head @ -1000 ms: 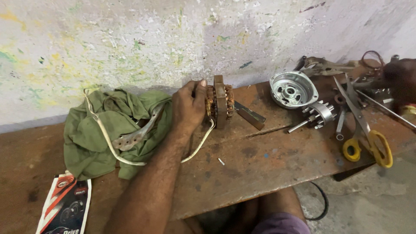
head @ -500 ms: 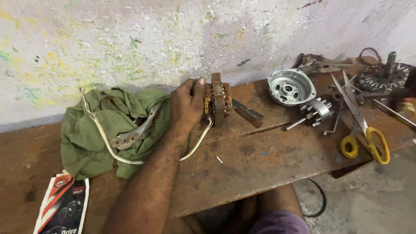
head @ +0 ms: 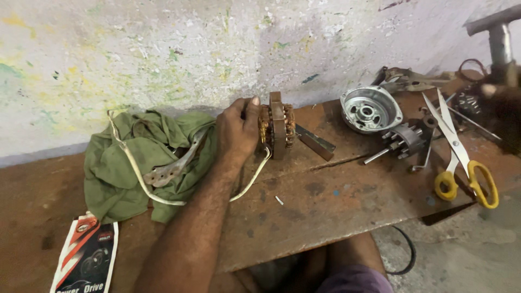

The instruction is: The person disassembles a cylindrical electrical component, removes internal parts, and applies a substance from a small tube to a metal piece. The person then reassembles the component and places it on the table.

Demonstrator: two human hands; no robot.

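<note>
My left hand (head: 237, 129) rests against the left side of a rusty motor stator (head: 277, 130) with copper windings, holding it upright on its edge on the wooden bench (head: 325, 206). A white cable (head: 252, 179) runs from the stator under my forearm. My right hand (head: 502, 95) shows blurred at the far right edge, closed around the handle of a metal hammer (head: 496, 32) whose head points up near the wall.
A green cloth (head: 125, 163) with a metal bracket (head: 173, 168) lies left of the stator. A round aluminium motor cover (head: 370, 109), a small rotor (head: 404, 141), yellow-handled scissors (head: 461, 163), pliers (head: 407, 80) and a printed packet (head: 87, 255) lie about the bench.
My left hand stays on the stator. At the right edge my right hand has come up holding the hammer, which was not seen before.
</note>
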